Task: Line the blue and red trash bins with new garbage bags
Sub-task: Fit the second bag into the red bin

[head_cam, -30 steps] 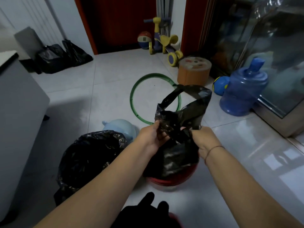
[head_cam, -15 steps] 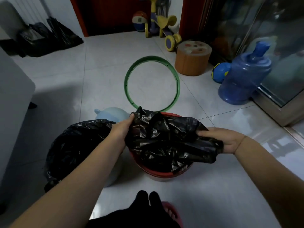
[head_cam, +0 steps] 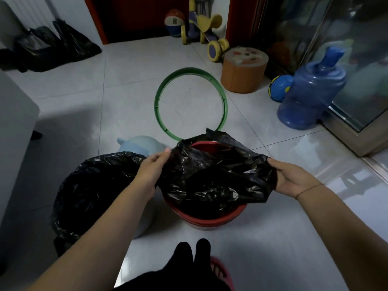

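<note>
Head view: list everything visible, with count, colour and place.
red bin: one, red, floor centre
garbage bag: one, black, over red bin
lined bin: one, black liner, left of red bin
dome: one, pale blue, behind lined bin
ring: one, green, beyond red bin
stool: one, orange, right of ring
water jug: one, blue, far right
toy scooter: one, yellow, by doorway
balls: two, blue by water jug, striped by toy scooter
full bags: two, black, far left
slipper: one, red, bottom edge
left hand: grips garbage bag's left edge
right hand: grips its right edge
</note>
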The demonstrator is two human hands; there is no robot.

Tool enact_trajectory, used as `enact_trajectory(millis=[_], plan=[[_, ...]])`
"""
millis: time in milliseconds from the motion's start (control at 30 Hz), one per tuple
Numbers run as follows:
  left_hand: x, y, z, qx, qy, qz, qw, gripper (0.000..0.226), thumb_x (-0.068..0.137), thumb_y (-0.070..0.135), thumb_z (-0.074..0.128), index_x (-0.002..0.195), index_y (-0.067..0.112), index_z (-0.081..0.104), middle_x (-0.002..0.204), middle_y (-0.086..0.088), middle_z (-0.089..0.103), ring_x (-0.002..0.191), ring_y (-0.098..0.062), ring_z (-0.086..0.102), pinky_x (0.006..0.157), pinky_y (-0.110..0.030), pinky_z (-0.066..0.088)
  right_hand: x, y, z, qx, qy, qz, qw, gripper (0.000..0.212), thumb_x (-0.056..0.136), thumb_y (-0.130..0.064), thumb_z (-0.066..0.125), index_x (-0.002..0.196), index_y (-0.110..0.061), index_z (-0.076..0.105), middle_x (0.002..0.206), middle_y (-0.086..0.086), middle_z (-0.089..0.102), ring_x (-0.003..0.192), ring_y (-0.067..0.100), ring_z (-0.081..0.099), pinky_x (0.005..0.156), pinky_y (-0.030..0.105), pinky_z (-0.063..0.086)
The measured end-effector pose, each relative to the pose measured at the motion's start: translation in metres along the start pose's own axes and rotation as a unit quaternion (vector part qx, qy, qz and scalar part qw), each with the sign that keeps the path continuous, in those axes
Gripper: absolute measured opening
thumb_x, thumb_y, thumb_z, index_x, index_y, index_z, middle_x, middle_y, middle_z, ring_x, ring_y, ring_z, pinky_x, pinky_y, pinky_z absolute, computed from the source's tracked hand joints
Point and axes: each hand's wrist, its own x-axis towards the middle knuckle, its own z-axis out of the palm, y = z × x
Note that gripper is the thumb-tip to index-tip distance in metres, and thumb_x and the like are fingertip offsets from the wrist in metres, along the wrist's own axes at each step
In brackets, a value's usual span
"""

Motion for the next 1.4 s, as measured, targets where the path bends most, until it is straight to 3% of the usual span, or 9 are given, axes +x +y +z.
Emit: enact_trajectory(millis=[167, 233, 333, 433, 633, 833, 1033, 1167, 1400], plan=[[-0.027, -0.01, 0.007, 0.239, 0.058, 0.207, 0.947, 0.039, 0.079, 0.008, 0.073, 0.083, 0.036, 0.046, 0.11, -0.004, 0.043, 0.101, -0.018, 0.05, 0.089, -0.021, 0.037, -0.015, 0.019, 0.02, -0.127, 0.069, -0.135, 0.98, 0.029, 0.094, -0.007, 0.053, 0.123, -0.012, 0.051, 0.096, 0.012, 0.067, 0.087, 0.025, 0.062, 0.066, 0.029, 0.057], [-0.042, -0.022, 0.008, 0.293, 0.065, 0.233, 0.925, 0.034, 0.077, 0.006, 0.073, 0.076, 0.032, 0.051, 0.114, -0.002, 0.037, 0.115, -0.018, 0.044, 0.094, -0.012, 0.025, -0.023, 0.036, 0.024, -0.238, 0.101, -0.211, 0.943, 0.061, 0.089, -0.009, 0.062, 0.142, -0.023, 0.034, 0.114, 0.01, 0.059, 0.101, 0.022, 0.059, 0.087, 0.033, 0.052], [-0.055, -0.042, 0.005, 0.327, 0.062, 0.223, 0.916, 0.021, 0.075, 0.019, 0.078, 0.088, 0.028, 0.064, 0.133, -0.007, 0.037, 0.133, -0.022, 0.035, 0.109, -0.023, 0.023, -0.031, 0.056, 0.022, -0.379, 0.091, -0.302, 0.87, 0.051, 0.087, -0.011, 0.065, 0.131, -0.032, 0.05, 0.122, 0.006, 0.054, 0.108, 0.013, 0.056, 0.093, 0.02, 0.044], [-0.065, -0.051, -0.002, 0.378, 0.056, 0.173, 0.908, 0.064, 0.07, 0.051, 0.076, 0.125, 0.023, 0.06, 0.147, -0.007, 0.03, 0.138, -0.024, 0.03, 0.115, -0.043, 0.026, -0.034, 0.067, 0.017, -0.446, 0.11, -0.293, 0.838, 0.042, 0.084, -0.021, 0.07, 0.125, -0.025, 0.06, 0.121, 0.007, 0.049, 0.11, 0.017, 0.052, 0.092, 0.018, 0.037], [-0.073, -0.061, -0.016, 0.393, -0.044, 0.158, 0.905, 0.117, 0.055, 0.04, 0.089, 0.15, 0.018, 0.023, 0.145, -0.003, 0.02, 0.131, -0.012, 0.031, 0.105, -0.017, 0.022, -0.04, 0.077, 0.009, -0.47, 0.048, -0.258, 0.843, 0.085, 0.073, -0.019, 0.081, 0.145, -0.015, 0.036, 0.131, -0.001, 0.04, 0.118, 0.011, 0.044, 0.097, 0.022, 0.036], [-0.067, -0.07, -0.025, 0.418, -0.063, 0.181, 0.888, 0.124, 0.064, 0.029, 0.085, 0.153, 0.02, -0.002, 0.16, 0.006, -0.003, 0.141, 0.001, 0.005, 0.1, -0.004, 0.009, -0.04, 0.082, 0.0, -0.527, -0.028, -0.244, 0.813, 0.107, 0.07, -0.011, 0.082, 0.151, -0.023, 0.013, 0.147, -0.008, 0.023, 0.127, -0.001, 0.028, 0.099, 0.001, 0.025], [-0.064, -0.084, -0.025, 0.423, -0.062, 0.195, 0.883, 0.116, 0.072, 0.017, 0.08, 0.153, 0.016, -0.002, 0.162, 0.004, -0.004, 0.13, 0.012, 0.0, 0.083, 0.016, 0.004, -0.029, 0.089, -0.007, -0.59, -0.027, -0.238, 0.771, 0.119, 0.071, -0.01, 0.081, 0.152, -0.027, -0.003, 0.16, -0.002, 0.003, 0.144, 0.011, 0.014, 0.115, 0.025, 0.02], [-0.058, -0.086, -0.037, 0.426, -0.019, 0.202, 0.882, 0.108, 0.073, 0.013, 0.077, 0.153, 0.012, 0.004, 0.162, 0.001, 0.002, 0.138, 0.003, 0.003, 0.091, 0.012, -0.001, -0.021, 0.083, -0.015, -0.583, -0.024, -0.276, 0.764, 0.119, 0.069, -0.009, 0.082, 0.151, -0.027, -0.002, 0.153, -0.006, 0.01, 0.13, -0.01, 0.014, 0.099, -0.005, 0.014], [-0.053, -0.088, -0.043, 0.433, 0.008, 0.196, 0.88, 0.087, 0.076, -0.001, 0.071, 0.149, 0.003, 0.025, 0.158, -0.011, 0.021, 0.145, -0.021, 0.022, 0.109, -0.008, 0.009, -0.016, 0.069, -0.032, -0.446, -0.069, -0.196, 0.871, 0.096, 0.078, 0.005, 0.07, 0.151, -0.024, 0.015, 0.148, -0.01, 0.028, 0.131, 0.012, 0.038, 0.104, 0.026, 0.034]])
